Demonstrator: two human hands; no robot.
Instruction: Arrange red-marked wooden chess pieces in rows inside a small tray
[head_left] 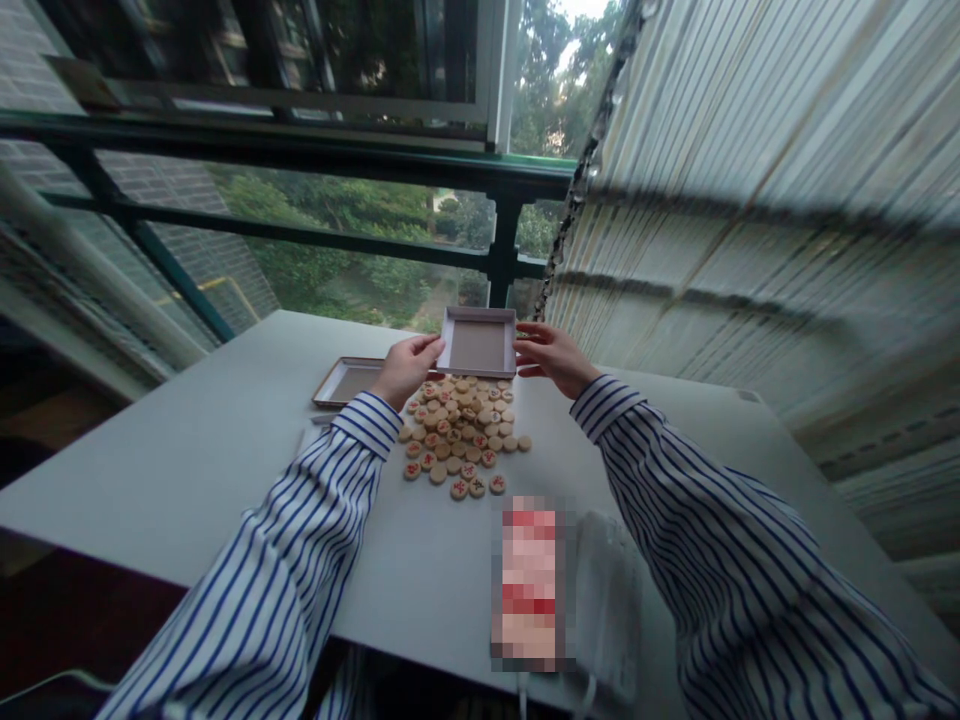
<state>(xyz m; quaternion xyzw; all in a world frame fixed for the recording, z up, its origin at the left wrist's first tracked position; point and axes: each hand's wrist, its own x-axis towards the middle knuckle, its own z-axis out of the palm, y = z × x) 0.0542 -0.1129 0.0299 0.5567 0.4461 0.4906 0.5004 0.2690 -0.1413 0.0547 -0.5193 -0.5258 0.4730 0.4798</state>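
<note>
Both my hands hold a shallow grey cardboard box tray [478, 346], tilted with its open side toward me, above the far end of a pile of round wooden game pieces [461, 430]. My left hand [406, 368] grips the tray's left edge, fingers curled round it. My right hand [551, 357] grips the right edge the same way. The pieces carry red and dark characters and lie loose on the white table [187, 450]. Both my sleeves are blue-and-white striped.
A second flat box half [346, 381] lies on the table left of the pile. A blurred red-and-white object [528, 583] and a white face mask [611, 600] lie near the front edge. Beyond the table are a window railing [300, 155] and a bamboo blind [750, 200].
</note>
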